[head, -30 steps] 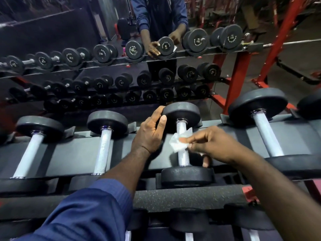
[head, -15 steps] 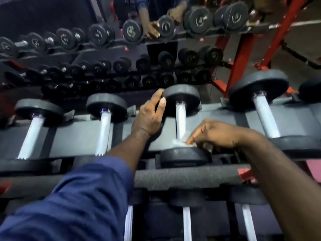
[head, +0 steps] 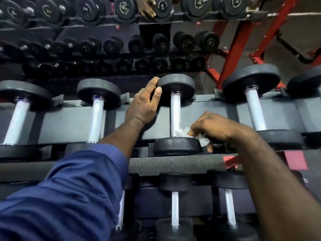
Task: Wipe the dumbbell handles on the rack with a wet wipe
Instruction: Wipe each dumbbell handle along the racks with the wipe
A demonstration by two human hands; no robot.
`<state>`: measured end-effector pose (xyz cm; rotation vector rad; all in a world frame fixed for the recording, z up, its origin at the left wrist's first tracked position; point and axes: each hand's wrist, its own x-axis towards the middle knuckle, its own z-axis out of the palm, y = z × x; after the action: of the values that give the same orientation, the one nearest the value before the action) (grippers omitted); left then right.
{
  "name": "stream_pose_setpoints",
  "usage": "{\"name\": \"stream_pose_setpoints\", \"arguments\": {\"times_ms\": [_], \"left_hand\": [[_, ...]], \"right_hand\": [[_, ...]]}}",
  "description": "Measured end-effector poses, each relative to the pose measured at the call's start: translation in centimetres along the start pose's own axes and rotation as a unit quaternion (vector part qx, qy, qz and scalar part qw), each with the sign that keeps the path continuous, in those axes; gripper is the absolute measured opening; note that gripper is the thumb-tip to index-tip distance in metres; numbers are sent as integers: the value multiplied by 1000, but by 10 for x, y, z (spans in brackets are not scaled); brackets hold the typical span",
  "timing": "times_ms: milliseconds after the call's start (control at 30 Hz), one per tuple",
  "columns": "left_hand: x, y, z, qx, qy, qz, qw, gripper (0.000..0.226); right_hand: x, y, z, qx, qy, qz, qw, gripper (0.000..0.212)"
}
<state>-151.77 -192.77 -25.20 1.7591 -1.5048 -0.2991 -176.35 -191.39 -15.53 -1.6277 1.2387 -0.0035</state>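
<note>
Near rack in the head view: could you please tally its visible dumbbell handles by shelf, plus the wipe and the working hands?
Silver metal dumbbell handles, upper shelf: 4 (right-edge dumbbell cut off, uncounted)
Silver metal dumbbell handles, lower shelf: 3
White crumpled wet wipe: 1
Bare hands, left hand and right hand: 2
Total: 10

**Two tiers of dumbbells on a grey rack**

The rack [head: 69, 122] has a grey upper tray. Dumbbells lie across it side by side, with their pale handles running near to far. From the left they are the left dumbbell [head: 17, 119], the second dumbbell [head: 96, 117], the middle dumbbell [head: 175, 117] and a larger right dumbbell [head: 255, 110]. A speckled padded rail [head: 165, 164] runs along the tray's near edge. Below it, the lower dumbbells [head: 175, 207] lie the same way, partly hidden.
</note>
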Motion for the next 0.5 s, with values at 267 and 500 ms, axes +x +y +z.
{"name": "stream_pose_setpoints", "arguments": {"times_ms": [267, 500], "left_hand": [[1, 0, -1, 2, -21, 5, 1000, 53], [-1, 3, -3, -6, -36, -1, 999, 53]], "right_hand": [[3, -8, 6, -55, 25, 36, 998, 31], [-15, -22, 19, -125, 71, 3, 990, 36]]}}
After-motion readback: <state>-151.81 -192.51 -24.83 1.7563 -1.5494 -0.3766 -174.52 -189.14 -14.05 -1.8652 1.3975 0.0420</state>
